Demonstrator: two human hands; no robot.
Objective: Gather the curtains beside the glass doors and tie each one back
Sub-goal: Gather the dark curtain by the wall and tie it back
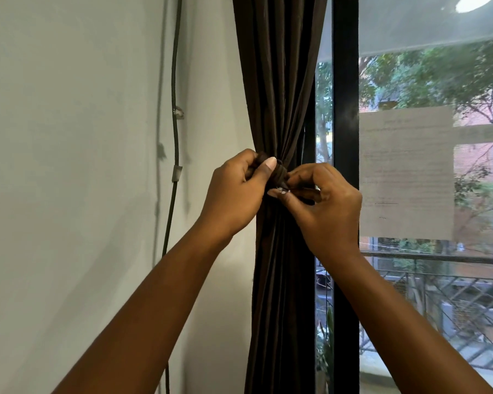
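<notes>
A dark brown curtain (279, 81) hangs gathered into a narrow bundle beside the black frame of the glass door (345, 109). A tie-back (279, 173) of the same brown cloth is wrapped round its waist and bunched into a knot. My left hand (234, 191) grips the left part of the knot, thumb on top. My right hand (322, 200) pinches the right end of the tie between thumb and fingertips. Both hands are close together at the knot, which they partly hide.
A white wall (83, 166) fills the left, with a dark cable (174, 137) clipped down it. A sheet of paper (404, 172) is stuck on the glass, a pale roller blind (427, 21) hangs above. Outside are a railing and trees.
</notes>
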